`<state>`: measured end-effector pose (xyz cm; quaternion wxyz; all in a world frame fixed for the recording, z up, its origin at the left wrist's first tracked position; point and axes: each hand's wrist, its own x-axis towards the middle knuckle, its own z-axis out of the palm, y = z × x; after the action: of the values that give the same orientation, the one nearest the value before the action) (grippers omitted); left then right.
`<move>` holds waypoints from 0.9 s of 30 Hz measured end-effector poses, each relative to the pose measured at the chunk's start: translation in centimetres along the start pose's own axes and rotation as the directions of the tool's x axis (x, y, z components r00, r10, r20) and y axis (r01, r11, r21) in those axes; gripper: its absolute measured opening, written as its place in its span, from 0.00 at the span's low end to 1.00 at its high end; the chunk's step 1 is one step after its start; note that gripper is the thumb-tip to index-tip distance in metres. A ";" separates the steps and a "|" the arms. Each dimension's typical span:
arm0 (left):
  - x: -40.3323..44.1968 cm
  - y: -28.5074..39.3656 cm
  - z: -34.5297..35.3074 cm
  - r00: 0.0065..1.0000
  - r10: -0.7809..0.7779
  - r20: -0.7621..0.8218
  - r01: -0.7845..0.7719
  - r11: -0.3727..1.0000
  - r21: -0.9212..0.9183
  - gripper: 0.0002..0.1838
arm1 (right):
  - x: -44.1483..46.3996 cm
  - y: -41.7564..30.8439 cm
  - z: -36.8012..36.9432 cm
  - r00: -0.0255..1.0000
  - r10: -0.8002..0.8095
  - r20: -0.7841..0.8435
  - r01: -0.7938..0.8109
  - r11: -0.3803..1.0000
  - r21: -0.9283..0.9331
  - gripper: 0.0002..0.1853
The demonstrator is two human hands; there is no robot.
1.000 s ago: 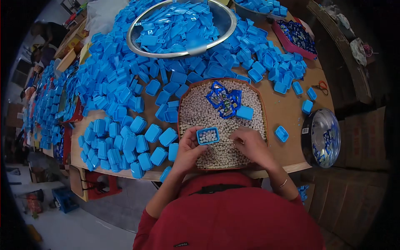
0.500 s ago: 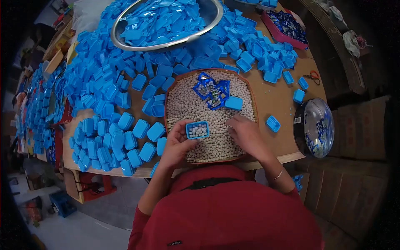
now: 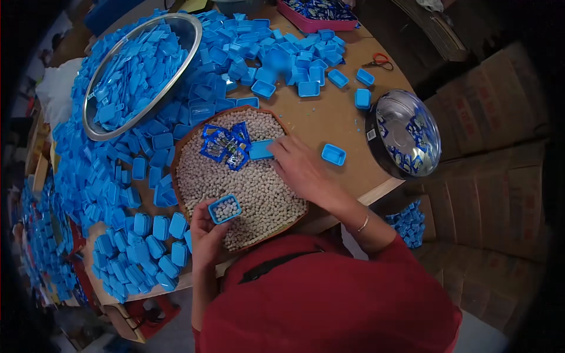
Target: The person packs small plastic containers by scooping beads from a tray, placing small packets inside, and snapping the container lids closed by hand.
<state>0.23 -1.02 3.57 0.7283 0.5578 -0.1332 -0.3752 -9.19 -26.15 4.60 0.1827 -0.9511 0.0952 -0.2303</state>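
My left hand (image 3: 207,236) holds a small open blue box (image 3: 225,209) with pale round beads in it, over the near left part of an orange-rimmed tray (image 3: 302,213) full of such beads (image 3: 259,200). My right hand (image 3: 297,167) has its fingertips closed at the right end of a blue lid-like piece (image 3: 259,149) lying on the beads. Several shiny blue packets (image 3: 226,145) lie just left of that piece. An open, empty-looking blue box (image 3: 333,155) sits on the table right of my right hand.
A metal bowl (image 3: 193,50) of flat blue pieces stands back left among heaped blue boxes. Closed boxes (image 3: 141,253) lie near left. At right are a round clear-topped tin (image 3: 406,134) and scissors (image 3: 379,62); a pink tray (image 3: 315,23) of packets is behind.
The view has turned, shifting the table. My right hand has moved from above the beads to the blue piece beside the packets. My left hand still holds the filled box.
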 end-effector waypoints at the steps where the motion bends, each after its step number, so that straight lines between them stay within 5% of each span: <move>1: -0.1 0.2 0.3 0.999 -0.031 -0.020 0.031 0.999 0.035 0.28 | 1.0 0.7 1.0 0.998 -0.049 -0.041 0.048 0.998 -0.032 0.19; 2: -0.1 0.2 0.2 1.000 -0.017 0.002 0.017 0.999 0.027 0.28 | 1.9 1.0 1.7 0.991 -0.106 -0.082 0.101 0.993 -0.068 0.21; 3: -0.2 0.0 -0.1 1.000 -0.003 0.021 0.002 1.000 0.021 0.29 | 2.2 1.3 1.2 0.989 -0.084 0.123 0.098 0.988 -0.115 0.25; 7: -0.6 0.7 -0.3 0.999 -0.048 0.021 0.051 0.981 -0.189 0.28 | 1.6 -0.3 -0.4 0.981 -0.024 0.195 0.044 0.994 -0.101 0.17; 12: -0.4 0.6 -0.4 0.997 0.007 0.080 0.008 0.982 -0.187 0.28 | -0.8 -2.1 -0.1 0.977 -0.124 0.173 0.149 0.979 -0.140 0.15; 15: -0.4 1.1 -0.6 0.995 -0.041 0.094 0.058 0.980 -0.192 0.29 | -1.6 -2.7 -0.3 0.929 -0.091 0.360 0.103 0.995 -0.014 0.19; 27: 0.0 0.2 -0.7 0.992 -0.012 0.123 0.026 0.993 -0.114 0.26 | -1.5 -3.1 -0.1 0.958 -0.093 0.271 0.080 0.995 0.058 0.10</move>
<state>0.71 -0.50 3.51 0.7461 0.4920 -0.1505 -0.4226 -10.26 -22.95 5.23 0.2056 -0.9725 0.0220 -0.1069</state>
